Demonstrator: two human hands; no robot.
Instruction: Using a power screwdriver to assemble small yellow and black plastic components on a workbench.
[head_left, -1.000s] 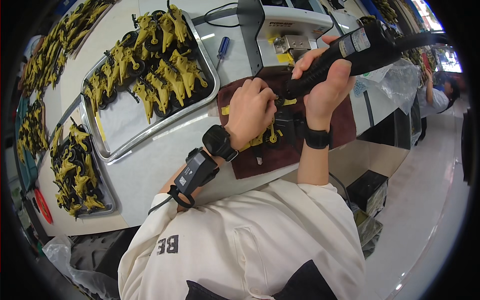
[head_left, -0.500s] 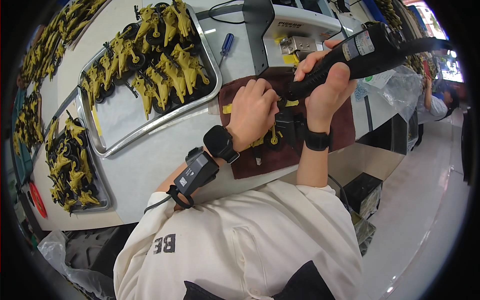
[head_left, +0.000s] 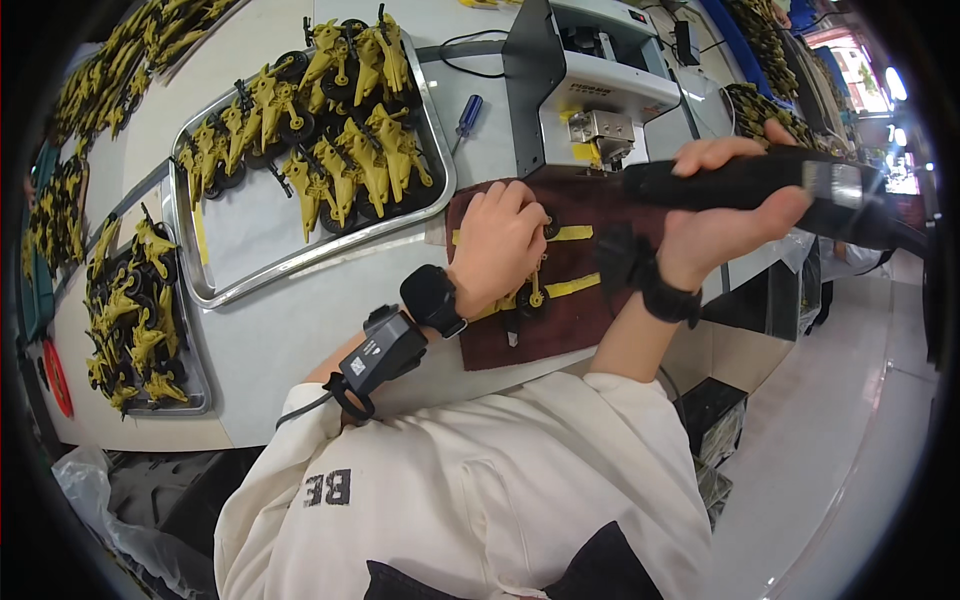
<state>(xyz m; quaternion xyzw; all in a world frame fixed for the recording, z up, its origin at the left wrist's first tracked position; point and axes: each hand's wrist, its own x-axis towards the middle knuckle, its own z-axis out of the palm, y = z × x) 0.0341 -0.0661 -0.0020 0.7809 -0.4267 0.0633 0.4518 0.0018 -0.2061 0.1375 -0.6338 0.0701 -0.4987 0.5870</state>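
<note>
My left hand [head_left: 497, 245] is closed over a small yellow-and-black toy motorcycle [head_left: 537, 296], pressing it to a maroon cloth [head_left: 560, 340]. The palm and fingers hide most of the toy; a wheel and some yellow pieces show at the hand's edge. In my right hand [head_left: 712, 235] is a thick black electric screwdriver [head_left: 835, 190], tilted nearly level above the cloth's right side. Its front end is blurred and clear of the toy. Yellow tape strips [head_left: 574, 284] lie on the cloth to the right of my left hand.
A metal tray [head_left: 245, 270] of yellow toy motorcycles [head_left: 345, 165] stands at the back left, a smaller tray [head_left: 195, 385] with more of them nearer. A blue-handled screwdriver [head_left: 468, 115] lies beside a white-and-grey machine [head_left: 620, 85]. Further toys [head_left: 70, 235] are heaped along the left.
My right hand has swung the electric screwdriver right and away from the toy, tipping it closer to level. The left hand stays on the toy motorcycle.
</note>
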